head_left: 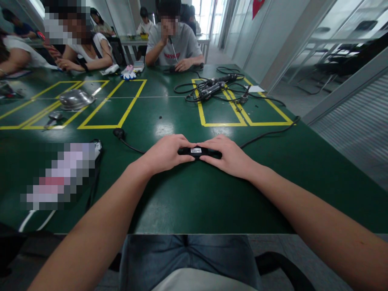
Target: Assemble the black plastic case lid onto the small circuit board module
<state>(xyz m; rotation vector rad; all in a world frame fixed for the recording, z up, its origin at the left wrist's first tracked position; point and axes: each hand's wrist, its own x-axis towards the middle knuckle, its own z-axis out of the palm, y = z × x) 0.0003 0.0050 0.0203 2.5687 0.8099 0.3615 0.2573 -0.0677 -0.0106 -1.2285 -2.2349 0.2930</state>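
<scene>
Both my hands hold a small black elongated device with a white label (196,150) low over the green table. My left hand (165,155) grips its left end between thumb and fingers. On the other end, the thumb and fingers of my right hand (232,157) close in the same way. The print on the label is too small to read. A black cable (263,134) runs from behind my right hand toward the table's right edge. Left of my left hand, a thinner cable (131,147) leads to a round black end piece (119,133).
A blurred-out flat object (65,171) lies at the left on the table (169,202). Farther back are a shiny metal bowl-like part (76,99), a small metal part (55,117), cabled cylindrical tools (212,89) and gloves (128,72). People sit across, one (178,42) holding a thin rod.
</scene>
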